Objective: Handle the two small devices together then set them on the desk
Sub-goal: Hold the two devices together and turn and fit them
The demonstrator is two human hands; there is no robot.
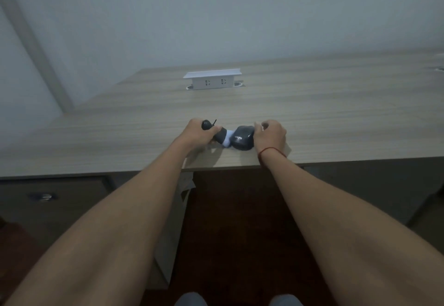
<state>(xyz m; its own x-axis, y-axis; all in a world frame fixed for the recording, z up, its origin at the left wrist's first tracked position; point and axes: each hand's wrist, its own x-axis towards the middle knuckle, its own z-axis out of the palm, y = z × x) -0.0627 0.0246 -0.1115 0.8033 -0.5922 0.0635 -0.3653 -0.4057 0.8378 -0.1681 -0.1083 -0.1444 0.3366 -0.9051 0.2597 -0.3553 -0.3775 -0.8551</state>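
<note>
My left hand [198, 133] is wrapped around a dark elongated device [217, 132] with a rounded black end, a thin black tab and a pale blue-white tip. That tip touches a dark rounded device [243, 138], shaped like a computer mouse, which rests on the wooden desk [312, 113] near its front edge. My right hand [270, 135] grips the mouse-shaped device from its right side with curled fingers. A red string circles my right wrist.
A white socket box [212, 80] with two outlets stands at the back middle of the desk. A pale wall rises behind. Dark drawers [48, 197] sit under the desk on the left, and my knees show at the bottom.
</note>
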